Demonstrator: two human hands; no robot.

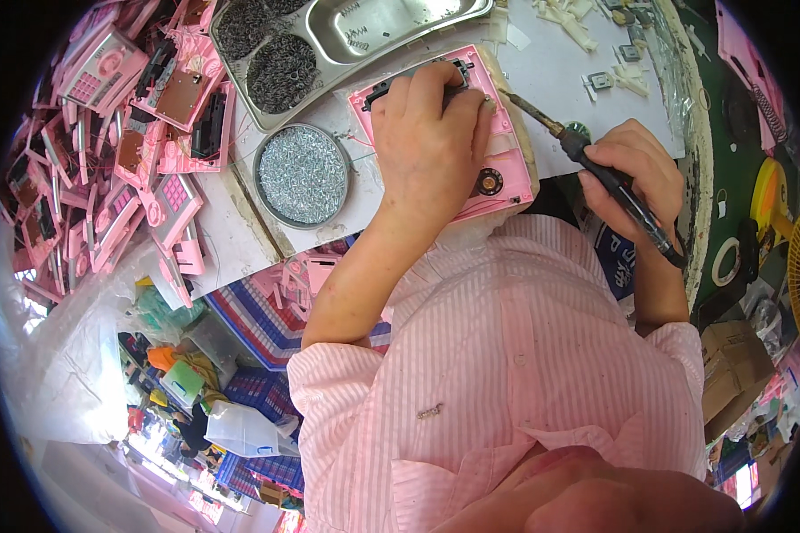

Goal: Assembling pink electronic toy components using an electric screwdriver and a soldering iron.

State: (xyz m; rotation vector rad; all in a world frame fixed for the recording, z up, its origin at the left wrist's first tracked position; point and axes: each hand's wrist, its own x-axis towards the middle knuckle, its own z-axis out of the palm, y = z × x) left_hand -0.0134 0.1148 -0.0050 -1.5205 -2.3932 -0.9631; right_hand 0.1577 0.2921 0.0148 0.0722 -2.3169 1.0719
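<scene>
Head view of a person working at a table (364,182) with two bare hands. The left hand (427,142) lies over an open pink plastic case (509,160), its fingers bent and close together on a long black part (380,95) at the case's far end; whether they pinch that part or only press on it cannot be told. The right hand (636,169) has its fingers wrapped around the black handle of a soldering iron (612,176). The iron's thin tip points toward the left fingers and ends just right of them, over the case's edge; contact is too small to tell. A round black piece (490,181) sits in the case, on the near side of the left fingers. Left of the left fingers is a round tin of small silver screws (302,176); beyond them stands a metal tray (398,37) with dark springs (282,73). Farther left lies a heap of pink telephone-like cases (107,67). Beyond the right fingers, white plastic pieces (571,25) are scattered.
</scene>
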